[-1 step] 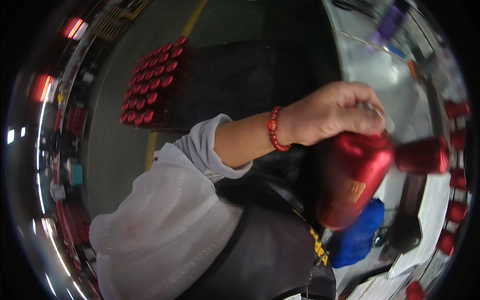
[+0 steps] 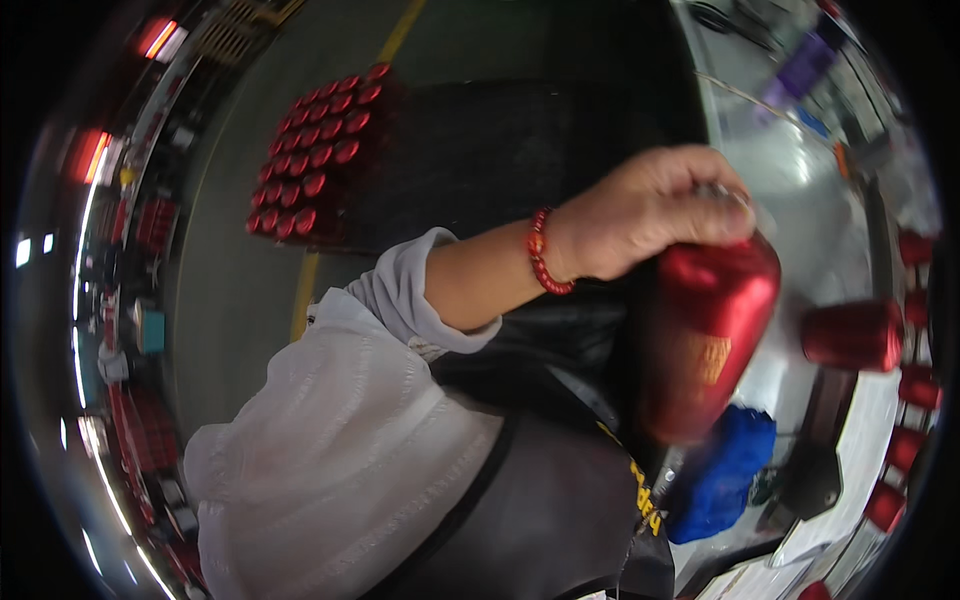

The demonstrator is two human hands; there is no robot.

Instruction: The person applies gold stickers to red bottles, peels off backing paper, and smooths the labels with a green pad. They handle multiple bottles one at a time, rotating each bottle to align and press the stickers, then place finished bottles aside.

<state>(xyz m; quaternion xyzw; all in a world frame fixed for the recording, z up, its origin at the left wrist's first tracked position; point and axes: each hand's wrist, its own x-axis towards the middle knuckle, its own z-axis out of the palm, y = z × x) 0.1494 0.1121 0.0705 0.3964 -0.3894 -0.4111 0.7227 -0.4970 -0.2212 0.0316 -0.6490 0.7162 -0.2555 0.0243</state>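
Note:
My left hand (image 2: pixel 650 210) wears a red bead bracelet (image 2: pixel 542 255) and a white sleeve, and it is closed over the top of a glossy red bottle (image 2: pixel 705 340). The bottle hangs down, slightly tilted and blurred, in front of my dark apron (image 2: pixel 540 500). Its lower end is just above a crumpled blue thing (image 2: pixel 725 475), either cloth or glove; I cannot tell which. My right hand does not show. A red cylinder (image 2: pixel 850 335) lies on the shiny metal table (image 2: pixel 800 170), just right of the bottle.
Several more red pieces (image 2: pixel 905 445) line the table's right edge. A dark tool (image 2: pixel 810 480) rests near the blue thing. At the upper left, a block of several red bottles (image 2: pixel 320 150) stands on a dark pallet beside a yellow floor line (image 2: pixel 305 290).

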